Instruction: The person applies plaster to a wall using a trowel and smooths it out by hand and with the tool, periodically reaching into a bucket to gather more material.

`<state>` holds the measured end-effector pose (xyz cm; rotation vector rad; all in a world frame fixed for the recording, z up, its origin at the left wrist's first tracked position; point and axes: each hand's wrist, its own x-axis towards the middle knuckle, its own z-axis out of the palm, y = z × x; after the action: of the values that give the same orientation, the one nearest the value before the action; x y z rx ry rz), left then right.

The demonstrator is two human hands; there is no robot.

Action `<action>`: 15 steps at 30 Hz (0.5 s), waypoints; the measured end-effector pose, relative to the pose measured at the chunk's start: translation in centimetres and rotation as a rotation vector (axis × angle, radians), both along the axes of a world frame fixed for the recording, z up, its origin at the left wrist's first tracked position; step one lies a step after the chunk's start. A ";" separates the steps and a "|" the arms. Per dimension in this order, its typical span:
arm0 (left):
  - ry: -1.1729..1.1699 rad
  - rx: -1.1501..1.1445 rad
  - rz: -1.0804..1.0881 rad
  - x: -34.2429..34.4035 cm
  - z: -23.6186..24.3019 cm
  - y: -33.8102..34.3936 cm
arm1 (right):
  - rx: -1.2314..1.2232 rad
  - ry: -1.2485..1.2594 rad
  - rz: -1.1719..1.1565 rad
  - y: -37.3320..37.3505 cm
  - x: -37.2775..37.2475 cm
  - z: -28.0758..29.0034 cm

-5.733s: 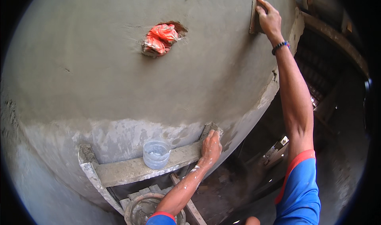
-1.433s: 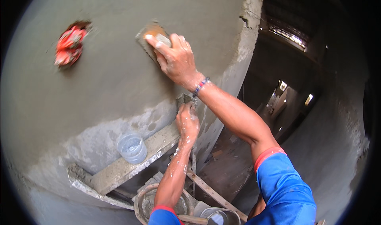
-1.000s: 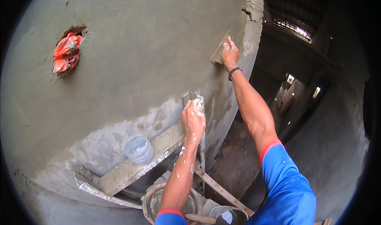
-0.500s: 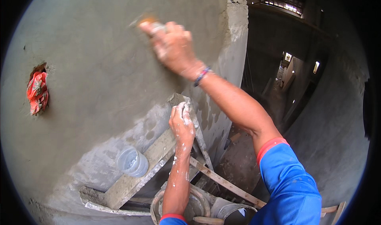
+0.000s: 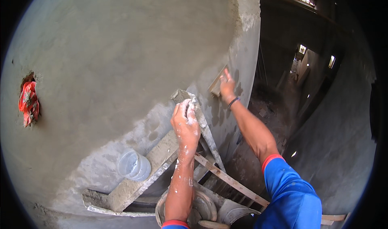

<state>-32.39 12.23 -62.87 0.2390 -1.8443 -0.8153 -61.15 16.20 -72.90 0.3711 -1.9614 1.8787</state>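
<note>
My right hand grips a flat rectangular plastering float, slightly blurred, held against the wall near its right edge. Its fingers wrap around the back of the tool. Closed and smeared with white paste, my left hand is in front of the upper end of a mortar-caked wooden frame; what its fingers hold, if anything, is hidden. The wall carries damp grey plaster above a paler, patchy band. A clear plastic tub rests on the mortar-covered plank, left of my left forearm.
Crumpled red plastic sticks out of a hole in the wall at the left. Below my left arm are a round bucket and another container. A wooden bar slants across the lower right. Beyond the wall's edge lies a dark passage.
My right hand has swept the float down and to the right, from high on the wall to near its edge. The left hand stays by the frame. The view has shifted slightly.
</note>
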 end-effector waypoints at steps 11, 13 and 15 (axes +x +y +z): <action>-0.057 0.095 0.029 1.0 -0.5 -1.3 | 0.133 0.412 0.085 -1.5 8.1 10.6; -0.038 0.102 0.025 0.8 -0.4 -1.1 | 0.092 0.293 0.001 -1.2 5.3 3.3; -0.033 0.113 -0.004 -0.1 -0.5 0.0 | 0.088 -0.165 0.021 0.4 2.4 -3.5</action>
<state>-32.48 12.20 -63.41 0.3218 -1.8319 -0.9244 -58.77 16.56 -76.40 0.2698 -2.1605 1.8943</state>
